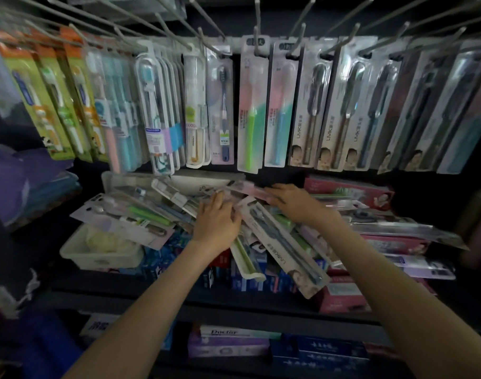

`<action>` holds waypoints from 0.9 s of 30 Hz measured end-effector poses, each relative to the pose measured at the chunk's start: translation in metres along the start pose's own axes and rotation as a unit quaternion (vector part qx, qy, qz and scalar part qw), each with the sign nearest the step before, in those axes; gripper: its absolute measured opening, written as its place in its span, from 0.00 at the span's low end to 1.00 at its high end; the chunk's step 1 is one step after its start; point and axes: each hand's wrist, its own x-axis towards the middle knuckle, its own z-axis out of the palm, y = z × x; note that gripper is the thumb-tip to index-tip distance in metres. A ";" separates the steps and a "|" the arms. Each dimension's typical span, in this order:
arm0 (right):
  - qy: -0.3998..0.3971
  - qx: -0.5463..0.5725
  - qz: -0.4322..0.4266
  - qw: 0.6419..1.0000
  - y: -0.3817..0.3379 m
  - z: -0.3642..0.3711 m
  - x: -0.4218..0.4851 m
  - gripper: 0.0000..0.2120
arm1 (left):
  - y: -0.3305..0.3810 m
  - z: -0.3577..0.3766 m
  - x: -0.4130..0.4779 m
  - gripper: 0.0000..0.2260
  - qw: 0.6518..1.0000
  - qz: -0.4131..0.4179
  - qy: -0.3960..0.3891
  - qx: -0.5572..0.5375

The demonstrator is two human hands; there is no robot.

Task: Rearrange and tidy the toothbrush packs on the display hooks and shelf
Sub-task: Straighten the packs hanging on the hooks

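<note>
Head view, somewhat blurred. Top row: wire hooks (257, 20) run out of the back panel, and the hanging packs (251, 116) fill them side by side across the whole width. These run from orange-green cards at far left, through clear cases and pink-green cards mid-row, to grey LMK cards at right. Below them, the shelf (233, 303) holds a loose pile (141, 212) of toothbrush packs lying flat, crossed over one another at mixed angles. The pile sits partly on toothpaste boxes (261, 281). Left hand (216, 221) is palm down on the middle of the pile, fingers straight and together, pointing to the back, gripping nothing. Its thumb touches the top end of an LMK pack (284, 248), which lies slanted on the pile with its lower end jutting past the shelf edge. Right hand (291, 201) is also palm down, just right of the left one, fingers stretched flat toward the left over a pink pack (247, 187) at the back of the pile. No curl is visible there. The hands are near each other but not touching. White tray (97, 258) stands at the left end of the shelf, partly under the pile, with pale contents too blurred to identify. Red boxes (343, 298) are stacked at the right end, with more packs lying across them. On the lower level, further boxes (233, 340) lie flat.
</note>
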 end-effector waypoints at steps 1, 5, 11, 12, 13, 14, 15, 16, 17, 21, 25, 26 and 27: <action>0.001 0.013 -0.006 1.000 -0.002 0.000 -0.002 0.22 | 0.001 0.002 0.001 0.22 1.000 -0.008 0.014 0.002; -0.058 -0.036 -0.046 0.997 -0.007 0.007 -0.018 0.32 | -0.003 -0.002 0.010 0.21 0.999 -0.023 0.037 0.016; -0.061 -0.049 -0.043 0.996 -0.003 0.019 -0.016 0.31 | -0.006 -0.011 0.015 0.19 0.993 -0.044 0.097 0.046; -0.048 -0.048 -0.044 0.997 -0.003 0.021 -0.015 0.31 | -0.005 -0.010 0.014 0.19 0.992 -0.028 0.118 0.041; -0.034 -0.049 -0.047 0.997 -0.003 0.022 -0.014 0.30 | -0.004 -0.009 0.012 0.20 0.991 -0.009 0.132 0.030; -0.019 -0.049 -0.050 0.997 -0.004 0.022 -0.014 0.30 | -0.002 -0.009 0.011 0.22 0.990 0.004 0.139 0.016; -0.003 -0.051 -0.054 0.997 -0.005 0.023 -0.014 0.29 | 0.000 -0.011 0.009 0.22 0.991 0.005 0.130 0.000; 0.014 -0.057 -0.062 0.996 -0.006 0.022 -0.015 0.28 | 0.001 -0.012 0.006 0.21 0.994 0.001 0.112 -0.013; 0.031 -0.065 -0.074 0.995 -0.008 0.022 -0.015 0.27 | 0.002 -0.014 0.004 0.21 0.996 -0.006 0.088 -0.023; 0.068 -0.067 -0.108 0.990 -0.009 0.024 -0.018 0.22 | 0.000 -0.015 -0.008 0.24 0.999 0.006 0.038 0.026; 0.013 -0.055 -0.073 0.996 -0.009 0.026 -0.022 0.25 | -0.003 -0.014 -0.013 0.26 0.999 0.017 0.026 0.024; 0.000 -0.059 -0.069 0.996 -0.009 0.026 -0.023 0.26 | -0.002 -0.015 -0.013 0.26 0.999 0.021 0.030 0.020; -0.004 -0.064 -0.068 0.996 -0.010 0.025 -0.023 0.27 | -0.001 -0.016 -0.013 0.26 0.999 0.025 0.034 0.016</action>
